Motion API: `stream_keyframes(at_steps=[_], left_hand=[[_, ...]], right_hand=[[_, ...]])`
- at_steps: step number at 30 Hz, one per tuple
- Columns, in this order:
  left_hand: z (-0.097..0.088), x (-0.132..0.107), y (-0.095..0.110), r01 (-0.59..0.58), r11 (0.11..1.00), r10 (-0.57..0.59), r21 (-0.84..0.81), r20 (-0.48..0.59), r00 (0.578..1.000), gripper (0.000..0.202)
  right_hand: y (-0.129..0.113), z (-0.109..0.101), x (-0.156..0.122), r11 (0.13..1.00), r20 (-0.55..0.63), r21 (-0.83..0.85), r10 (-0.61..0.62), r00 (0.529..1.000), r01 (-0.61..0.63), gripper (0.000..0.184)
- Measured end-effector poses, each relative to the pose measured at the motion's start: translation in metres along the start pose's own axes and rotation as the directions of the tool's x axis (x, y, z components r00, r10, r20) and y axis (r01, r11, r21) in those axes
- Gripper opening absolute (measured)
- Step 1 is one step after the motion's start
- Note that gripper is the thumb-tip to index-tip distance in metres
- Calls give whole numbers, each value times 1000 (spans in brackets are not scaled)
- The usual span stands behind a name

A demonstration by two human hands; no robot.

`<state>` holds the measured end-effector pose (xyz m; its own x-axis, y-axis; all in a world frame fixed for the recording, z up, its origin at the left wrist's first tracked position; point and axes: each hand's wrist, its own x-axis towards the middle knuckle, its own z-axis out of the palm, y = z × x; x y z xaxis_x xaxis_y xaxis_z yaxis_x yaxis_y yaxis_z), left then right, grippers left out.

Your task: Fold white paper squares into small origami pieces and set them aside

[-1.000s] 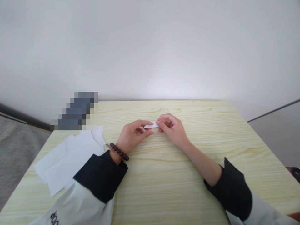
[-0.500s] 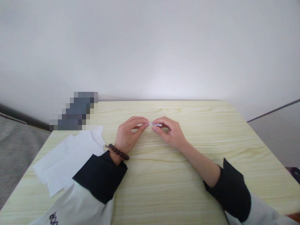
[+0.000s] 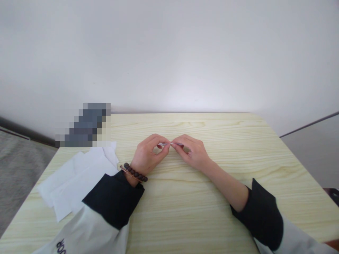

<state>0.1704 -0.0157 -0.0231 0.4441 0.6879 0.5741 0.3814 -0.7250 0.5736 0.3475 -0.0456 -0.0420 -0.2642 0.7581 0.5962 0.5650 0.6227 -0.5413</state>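
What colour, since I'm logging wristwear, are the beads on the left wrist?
The beads are dark brown, nearly black; the head view shows them best.

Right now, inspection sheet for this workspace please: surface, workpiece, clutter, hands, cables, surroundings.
Surface: table, pale wood grain.
Workpiece: thin white strip, pinched by both hands; folds too small to tell.
Clutter: overlapping white sheets at left; dark pixelated object beyond them, unidentifiable.
Hands: left hand and right hand, fingertips close together on the strip.
Cables: nothing seen.
Surroundings: pale wall beyond the table.
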Motion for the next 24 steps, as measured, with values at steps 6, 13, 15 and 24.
stream_keyframes(at_steps=[6, 13, 15, 24], left_hand=[[1, -1, -3, 87, 996, -88, 16, 26, 996, 10], [2, -3, -5, 316, 941, -309, -124, 71, 948, 22], [2, -3, -5, 357, 922, -350, -147, 73, 934, 23], [3, -1, -8, 375, 912, -362, -163, 107, 926, 24]], right_hand=[[-1, 0, 0, 999, -7, 13, 30, 1000, -30, 13], [5, 0, 1, 995, 14, 36, 94, 995, -95, 25], [5, 1, 2, 992, 12, 53, 111, 994, -112, 26], [5, 2, 3, 962, 11, 112, 249, 969, -248, 17]])
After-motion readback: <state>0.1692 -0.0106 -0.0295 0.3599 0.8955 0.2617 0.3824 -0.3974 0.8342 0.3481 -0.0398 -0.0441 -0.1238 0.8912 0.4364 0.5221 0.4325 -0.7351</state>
